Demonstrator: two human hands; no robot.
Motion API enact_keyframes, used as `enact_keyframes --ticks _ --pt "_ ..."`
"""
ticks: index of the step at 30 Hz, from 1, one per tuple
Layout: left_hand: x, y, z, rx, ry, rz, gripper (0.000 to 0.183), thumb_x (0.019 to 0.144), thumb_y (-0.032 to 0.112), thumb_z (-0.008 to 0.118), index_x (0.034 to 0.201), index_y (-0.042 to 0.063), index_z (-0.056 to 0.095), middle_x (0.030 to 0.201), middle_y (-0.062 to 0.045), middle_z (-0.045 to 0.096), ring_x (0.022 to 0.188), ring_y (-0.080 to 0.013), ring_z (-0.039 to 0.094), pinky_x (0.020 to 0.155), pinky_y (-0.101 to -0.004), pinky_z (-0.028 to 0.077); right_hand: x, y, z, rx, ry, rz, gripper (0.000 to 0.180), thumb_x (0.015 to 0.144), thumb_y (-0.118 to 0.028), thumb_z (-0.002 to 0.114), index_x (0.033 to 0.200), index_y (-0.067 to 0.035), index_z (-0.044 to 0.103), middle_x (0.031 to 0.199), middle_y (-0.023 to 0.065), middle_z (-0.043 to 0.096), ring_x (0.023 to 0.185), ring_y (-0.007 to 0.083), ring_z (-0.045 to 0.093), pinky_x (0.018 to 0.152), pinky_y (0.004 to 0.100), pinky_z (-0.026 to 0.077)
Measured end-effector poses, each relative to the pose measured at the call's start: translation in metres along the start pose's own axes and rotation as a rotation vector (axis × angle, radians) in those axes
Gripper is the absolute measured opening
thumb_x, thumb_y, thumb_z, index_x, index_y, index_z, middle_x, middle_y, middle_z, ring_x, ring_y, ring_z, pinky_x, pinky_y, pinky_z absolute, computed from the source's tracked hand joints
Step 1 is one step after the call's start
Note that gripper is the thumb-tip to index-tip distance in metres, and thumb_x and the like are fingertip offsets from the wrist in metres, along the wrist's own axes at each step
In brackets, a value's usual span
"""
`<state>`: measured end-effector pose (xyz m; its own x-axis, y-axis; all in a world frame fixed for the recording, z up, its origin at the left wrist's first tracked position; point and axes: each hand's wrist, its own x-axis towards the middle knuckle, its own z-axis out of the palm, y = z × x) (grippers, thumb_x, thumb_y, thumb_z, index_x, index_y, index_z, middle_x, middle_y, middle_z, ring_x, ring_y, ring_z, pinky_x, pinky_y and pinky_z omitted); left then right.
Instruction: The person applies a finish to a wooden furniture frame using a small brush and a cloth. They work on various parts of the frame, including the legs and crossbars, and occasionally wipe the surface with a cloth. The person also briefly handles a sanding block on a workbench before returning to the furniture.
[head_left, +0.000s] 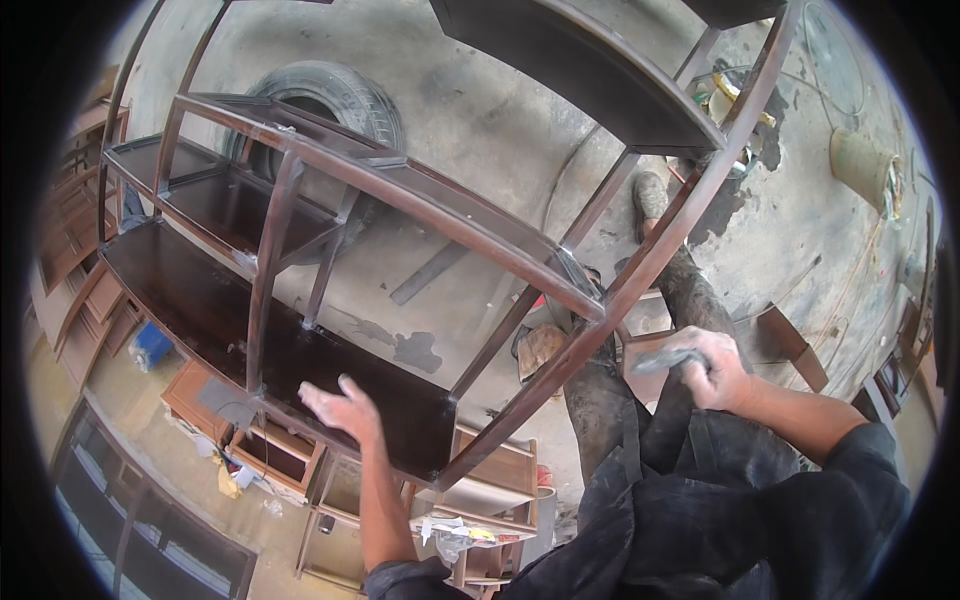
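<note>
My left hand (341, 409) is held out with fingers apart and pale dust on it, nothing in its grasp. It appears over the front edge of a dark brown shelf board (337, 367); whether it touches the wood I cannot tell. My right hand (712, 367), also dusty, grips a folded grey piece (664, 363), perhaps sandpaper, in front of my lap. Between the hands a long post (555, 371) of the dark wooden shelf frame runs diagonally. Whitish residue marks several joints, one at the frame's middle rail (442, 202).
A tyre (352, 97) lies on the concrete floor beyond the frame. Wooden drawers (274, 457) and cabinet parts stand at the left and below. A tipped bucket (862, 169), a loose board (791, 345) and cords are on the floor at right.
</note>
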<state>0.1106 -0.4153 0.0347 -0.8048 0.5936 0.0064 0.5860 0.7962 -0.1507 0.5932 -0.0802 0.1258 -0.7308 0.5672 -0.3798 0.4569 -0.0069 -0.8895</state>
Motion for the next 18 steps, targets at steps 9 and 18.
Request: enact_keyframes --ticks 9,18 --pt "0.012 0.318 -0.039 -0.760 -0.199 -0.276 0.070 0.105 0.029 0.046 0.154 -0.011 0.017 0.160 -0.030 0.021 0.150 -0.0377 0.021 0.124 -0.0424 0.016 -0.010 0.217 -0.110 0.437 0.517 0.755 0.047 0.102 -0.025 0.047 0.140 0.003 0.051 0.118 0.0166 0.067 0.102 0.0185 0.066 0.078 0.0301 0.056" --pt "0.104 0.359 0.011 -0.506 0.033 -0.241 0.063 0.102 0.035 0.053 0.138 -0.016 0.041 0.134 -0.034 0.052 0.121 -0.0416 0.055 0.104 -0.0465 0.041 0.058 0.406 -0.194 -0.355 0.598 0.601 0.036 0.092 -0.020 0.051 0.123 -0.010 0.068 0.109 0.0228 0.070 0.103 0.0408 0.067 0.092 0.0465 0.052"
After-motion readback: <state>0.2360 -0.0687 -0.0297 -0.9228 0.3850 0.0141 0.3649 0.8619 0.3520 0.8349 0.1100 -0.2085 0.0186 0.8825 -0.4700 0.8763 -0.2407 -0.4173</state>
